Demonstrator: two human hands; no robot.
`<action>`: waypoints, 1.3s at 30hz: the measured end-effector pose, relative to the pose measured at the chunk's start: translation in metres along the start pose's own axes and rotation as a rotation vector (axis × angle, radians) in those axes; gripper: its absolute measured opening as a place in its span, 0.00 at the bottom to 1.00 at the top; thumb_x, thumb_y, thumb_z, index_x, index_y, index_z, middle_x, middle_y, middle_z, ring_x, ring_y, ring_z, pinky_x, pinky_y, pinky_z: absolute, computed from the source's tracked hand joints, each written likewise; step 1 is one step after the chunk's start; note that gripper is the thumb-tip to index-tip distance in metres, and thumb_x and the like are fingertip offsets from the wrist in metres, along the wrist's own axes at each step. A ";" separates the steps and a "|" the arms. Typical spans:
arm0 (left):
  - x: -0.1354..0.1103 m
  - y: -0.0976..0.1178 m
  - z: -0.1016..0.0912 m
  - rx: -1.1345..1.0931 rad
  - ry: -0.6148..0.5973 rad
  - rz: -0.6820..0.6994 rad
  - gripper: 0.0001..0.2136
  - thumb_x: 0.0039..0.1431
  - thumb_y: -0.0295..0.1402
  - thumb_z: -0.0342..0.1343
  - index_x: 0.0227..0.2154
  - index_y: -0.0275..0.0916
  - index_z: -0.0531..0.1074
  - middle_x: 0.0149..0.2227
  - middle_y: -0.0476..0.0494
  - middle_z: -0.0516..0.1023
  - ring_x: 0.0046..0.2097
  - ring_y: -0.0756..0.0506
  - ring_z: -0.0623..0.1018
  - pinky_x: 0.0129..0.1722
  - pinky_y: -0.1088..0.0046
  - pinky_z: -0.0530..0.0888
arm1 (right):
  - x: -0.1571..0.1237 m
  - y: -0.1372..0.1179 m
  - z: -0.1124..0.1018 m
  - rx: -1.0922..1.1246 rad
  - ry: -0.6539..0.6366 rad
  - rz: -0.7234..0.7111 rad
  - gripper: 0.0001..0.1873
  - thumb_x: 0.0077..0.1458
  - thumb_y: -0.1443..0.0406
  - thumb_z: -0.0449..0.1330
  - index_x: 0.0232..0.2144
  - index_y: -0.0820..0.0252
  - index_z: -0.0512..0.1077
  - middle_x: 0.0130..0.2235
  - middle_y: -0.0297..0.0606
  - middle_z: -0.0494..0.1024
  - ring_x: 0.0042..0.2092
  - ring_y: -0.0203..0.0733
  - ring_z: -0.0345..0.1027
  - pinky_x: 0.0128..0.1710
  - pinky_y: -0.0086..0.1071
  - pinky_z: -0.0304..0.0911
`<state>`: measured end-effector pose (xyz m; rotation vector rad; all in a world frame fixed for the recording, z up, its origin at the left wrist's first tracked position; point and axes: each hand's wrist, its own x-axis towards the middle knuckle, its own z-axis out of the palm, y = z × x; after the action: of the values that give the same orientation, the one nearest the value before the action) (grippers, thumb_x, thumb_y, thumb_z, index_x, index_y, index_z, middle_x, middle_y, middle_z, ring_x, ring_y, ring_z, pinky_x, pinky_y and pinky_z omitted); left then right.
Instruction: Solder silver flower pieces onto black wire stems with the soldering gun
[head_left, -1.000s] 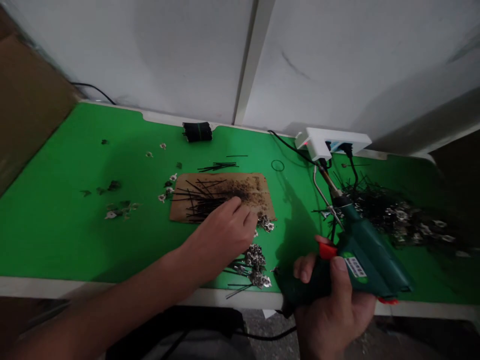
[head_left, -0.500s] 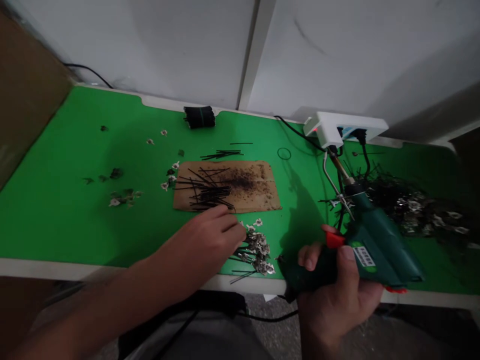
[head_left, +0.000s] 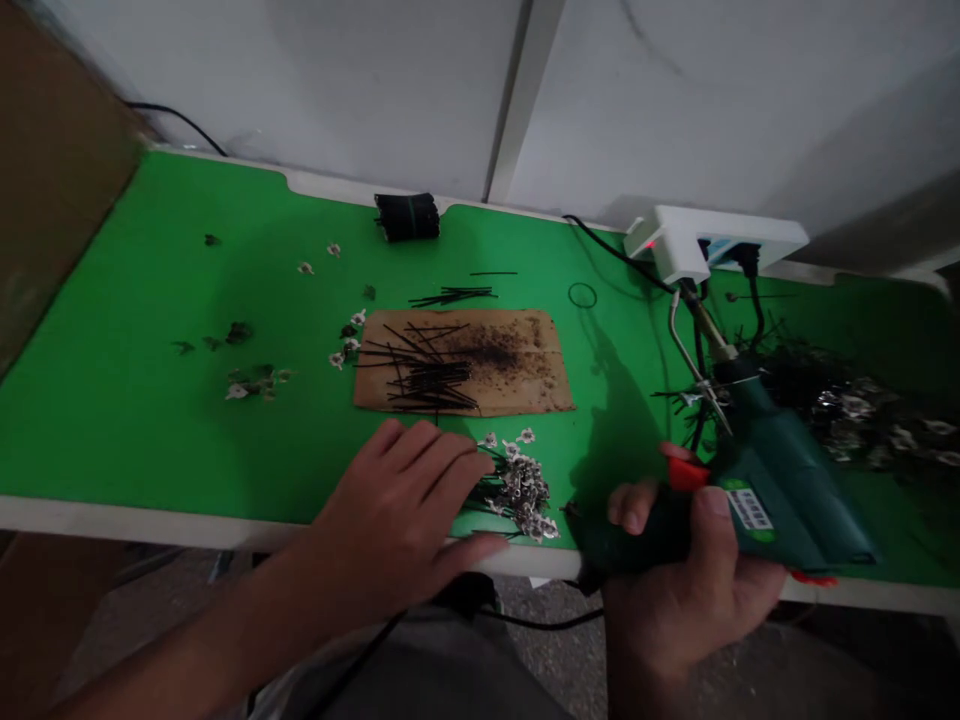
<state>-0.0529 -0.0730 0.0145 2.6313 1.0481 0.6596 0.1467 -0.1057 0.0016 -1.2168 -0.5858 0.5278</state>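
My right hand (head_left: pixel 697 580) is wrapped round the handle of a dark green soldering gun (head_left: pixel 787 480) with a red trigger; its metal tip points away from me towards the back of the table. Palm down at the table's front edge, my left hand (head_left: pixel 416 500) has its fingers stretched out and its thumb apart. Its fingertips reach a pile of black wires with small silver metal parts (head_left: pixel 525 490) at their ends, partly covering it. Beyond it, loose black wires (head_left: pixel 431 380) lie on a scorched brown cardboard piece (head_left: pixel 525 390).
A white power strip (head_left: pixel 757 235) with plugs stands by the wall. Wires with metal parts (head_left: pixel 847 400) are heaped at the right. A bundle of black wires (head_left: pixel 407 217) sits at the back. Small metal parts (head_left: pixel 247 385) are scattered on the left of the green table mat (head_left: pixel 150 430).
My left hand has opened from a closed pose, its thumb now spread, and sits slightly lower by the wire pile. The right hand still holds the soldering gun; the view has shifted slightly.
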 end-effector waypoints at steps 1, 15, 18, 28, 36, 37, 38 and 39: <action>-0.003 0.004 0.002 0.049 0.010 -0.019 0.25 0.68 0.51 0.51 0.49 0.29 0.73 0.47 0.34 0.79 0.46 0.37 0.74 0.45 0.58 0.65 | 0.000 0.000 0.000 0.000 0.001 -0.004 0.01 0.60 0.67 0.61 0.35 0.57 0.73 0.35 0.34 0.80 0.19 0.33 0.61 0.18 0.32 0.59; -0.013 0.011 0.015 0.101 0.111 -0.086 0.10 0.70 0.37 0.54 0.44 0.35 0.75 0.43 0.42 0.82 0.45 0.40 0.77 0.48 0.57 0.61 | -0.001 -0.001 -0.001 0.025 0.034 -0.020 0.05 0.58 0.68 0.61 0.38 0.57 0.71 0.28 0.30 0.77 0.19 0.33 0.61 0.18 0.31 0.59; -0.013 0.012 0.016 0.085 0.120 -0.077 0.08 0.69 0.34 0.56 0.43 0.36 0.75 0.42 0.43 0.82 0.44 0.41 0.77 0.48 0.59 0.61 | -0.001 -0.002 0.000 0.016 0.037 -0.014 0.04 0.59 0.68 0.61 0.37 0.57 0.71 0.27 0.30 0.76 0.19 0.33 0.61 0.19 0.31 0.59; 0.027 -0.012 0.003 0.186 -0.058 0.051 0.08 0.69 0.28 0.53 0.46 0.39 0.75 0.42 0.44 0.81 0.43 0.42 0.74 0.44 0.60 0.59 | -0.002 -0.003 0.003 0.013 0.076 -0.053 0.03 0.57 0.69 0.61 0.36 0.59 0.74 0.37 0.35 0.81 0.19 0.32 0.62 0.18 0.32 0.60; 0.048 -0.028 0.013 0.164 -0.199 0.192 0.04 0.68 0.30 0.57 0.36 0.41 0.76 0.35 0.50 0.78 0.40 0.45 0.73 0.46 0.62 0.57 | -0.002 -0.003 -0.001 0.017 0.042 -0.036 0.03 0.59 0.68 0.61 0.32 0.61 0.72 0.22 0.29 0.72 0.19 0.34 0.61 0.19 0.30 0.60; 0.048 -0.028 0.013 0.138 -0.201 0.193 0.05 0.68 0.30 0.57 0.35 0.40 0.75 0.35 0.50 0.78 0.39 0.45 0.73 0.45 0.63 0.58 | -0.002 -0.003 -0.001 0.016 0.048 -0.036 0.03 0.59 0.68 0.61 0.32 0.61 0.72 0.24 0.30 0.74 0.19 0.34 0.62 0.20 0.30 0.60; 0.048 -0.028 0.013 0.112 -0.199 0.191 0.05 0.68 0.31 0.56 0.35 0.40 0.75 0.36 0.50 0.78 0.39 0.45 0.73 0.45 0.63 0.58 | -0.002 -0.003 -0.001 0.016 0.051 -0.040 0.03 0.59 0.67 0.61 0.32 0.61 0.72 0.26 0.32 0.76 0.19 0.33 0.62 0.20 0.31 0.60; 0.048 -0.028 0.012 0.091 -0.194 0.187 0.05 0.68 0.31 0.56 0.35 0.40 0.75 0.36 0.50 0.79 0.39 0.46 0.73 0.45 0.64 0.58 | -0.002 -0.003 -0.001 0.015 0.051 -0.041 0.03 0.59 0.67 0.61 0.33 0.61 0.72 0.28 0.34 0.77 0.19 0.33 0.62 0.20 0.31 0.60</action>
<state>-0.0323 -0.0201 0.0089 2.8277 0.8028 0.3887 0.1462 -0.1081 0.0040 -1.1982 -0.5612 0.4646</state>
